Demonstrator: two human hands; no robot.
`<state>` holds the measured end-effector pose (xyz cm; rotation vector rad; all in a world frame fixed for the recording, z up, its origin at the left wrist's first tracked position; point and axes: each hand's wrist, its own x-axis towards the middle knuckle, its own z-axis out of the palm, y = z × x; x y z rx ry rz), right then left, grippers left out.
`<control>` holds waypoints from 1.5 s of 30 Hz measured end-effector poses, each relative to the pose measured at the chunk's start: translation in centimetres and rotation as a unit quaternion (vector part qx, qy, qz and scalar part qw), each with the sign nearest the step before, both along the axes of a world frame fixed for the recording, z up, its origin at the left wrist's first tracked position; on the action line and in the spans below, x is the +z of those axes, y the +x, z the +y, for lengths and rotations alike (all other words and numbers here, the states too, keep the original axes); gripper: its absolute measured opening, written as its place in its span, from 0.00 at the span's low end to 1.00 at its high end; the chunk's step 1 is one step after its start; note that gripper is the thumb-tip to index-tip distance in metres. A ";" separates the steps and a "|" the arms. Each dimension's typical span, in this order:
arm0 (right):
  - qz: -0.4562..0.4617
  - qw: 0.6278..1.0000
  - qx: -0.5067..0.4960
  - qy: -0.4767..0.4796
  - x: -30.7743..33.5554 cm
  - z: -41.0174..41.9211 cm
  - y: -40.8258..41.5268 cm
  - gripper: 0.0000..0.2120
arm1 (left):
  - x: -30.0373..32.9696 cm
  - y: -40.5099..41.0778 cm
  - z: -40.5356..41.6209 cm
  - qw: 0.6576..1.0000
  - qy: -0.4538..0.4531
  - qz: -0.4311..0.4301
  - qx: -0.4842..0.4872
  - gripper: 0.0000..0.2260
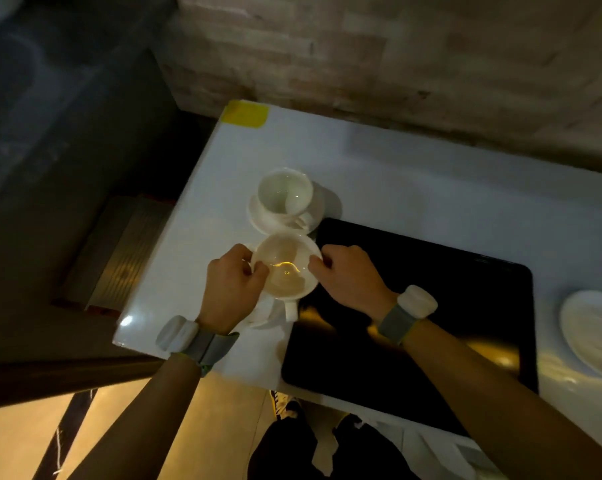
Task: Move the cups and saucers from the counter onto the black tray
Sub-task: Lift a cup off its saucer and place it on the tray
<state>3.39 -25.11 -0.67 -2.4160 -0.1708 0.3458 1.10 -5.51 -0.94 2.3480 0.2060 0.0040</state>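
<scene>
We hold the cup (285, 268) left of the tray (431, 306), fingers (258, 268) of both hands pinching its rim; it looks fragile, slippery.

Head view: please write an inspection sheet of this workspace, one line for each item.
Surface: white counter, yellow patch at far corner.
Job's things: black tray bare; near cup held beside the tray; far cup on its saucer; lone saucer right of tray.
Clutter: nothing seen.
Grippers: left hand and right hand grip the near cup's rim.
Cables: nothing seen.
Surroundings: brick wall behind; dim light.
</scene>
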 end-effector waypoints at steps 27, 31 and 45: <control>-0.060 0.970 -0.228 -0.056 -1.3 -28.2 -4.8 0.22 | -0.8 3.8 -30.3 0.976 -0.034 0.011 -0.214 0.07; -0.065 0.969 -0.233 -0.052 -2.0 -30.4 -4.8 0.22 | -1.3 3.9 -32.4 0.974 -0.024 0.014 -0.223 0.08; -0.039 0.968 -0.246 -0.031 -3.7 -34.1 -4.4 0.19 | -2.6 4.3 -36.1 0.974 -0.018 0.016 -0.227 0.07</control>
